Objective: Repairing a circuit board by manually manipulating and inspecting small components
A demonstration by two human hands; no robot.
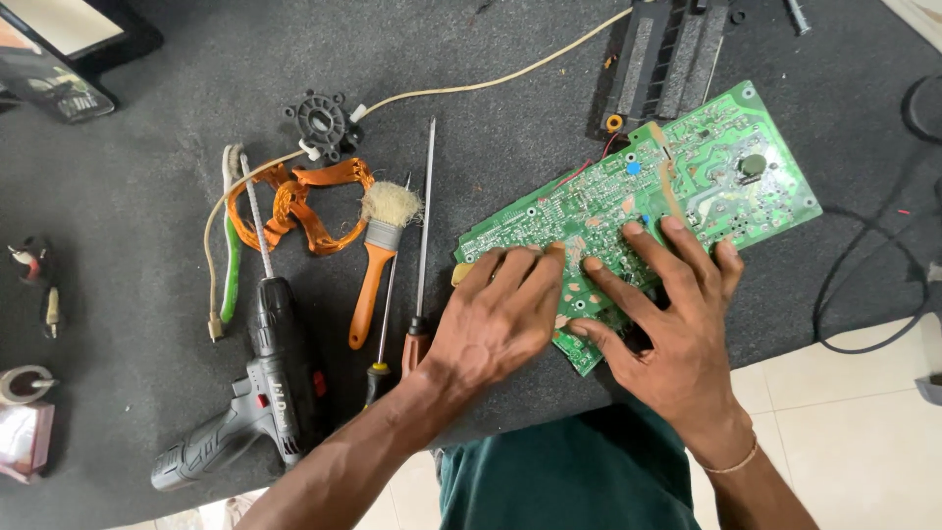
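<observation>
Both hands flat on a green circuit board lying slantwise across the dark surface.

Head view: the circuit board (687, 172) runs its long axis from lower left, by the person, up to the far right. The left hand (500, 314) lies open, fingers spread, on the near left end; the right hand (667, 304) presses open-fingered on the middle, nearer the board's bulk. A brush (378, 255), two screwdrivers (420, 245) and a cordless drill (255, 393) lie left on the surface (147, 128).

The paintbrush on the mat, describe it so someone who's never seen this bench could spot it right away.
Start at the green circuit board under both hands and look left across the dark mat, past two long thin screwdrivers. The paintbrush lies there beside coiled orange copper windings. It alone has an orange handle and a frayed pale bristle head.
</observation>
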